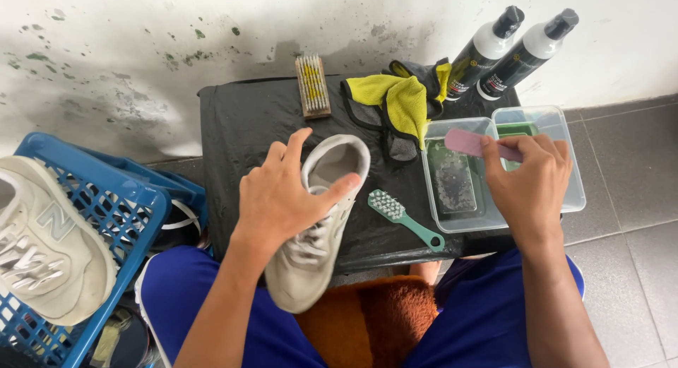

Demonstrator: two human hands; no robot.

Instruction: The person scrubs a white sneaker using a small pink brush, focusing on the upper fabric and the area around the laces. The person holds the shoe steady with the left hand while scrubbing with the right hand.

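Observation:
My left hand [282,195] grips a worn white sneaker [311,255] by its side, thumb over the tongue, the toe pointing toward my lap. My right hand [530,181] holds a pink brush [470,143] by its handle over a clear plastic container [459,212] with water in it. A green brush [402,216] with white bristles lies on the black-covered table [240,128] between the shoe and the container.
A second clear container [558,128] sits behind my right hand. Two black-and-white spray bottles [508,50] lean against the wall. A yellow-and-grey cloth [402,99] and a wooden brush [312,85] lie at the back. A blue crate [106,198] at left holds another sneaker [42,248]. An orange towel [381,318] covers my lap.

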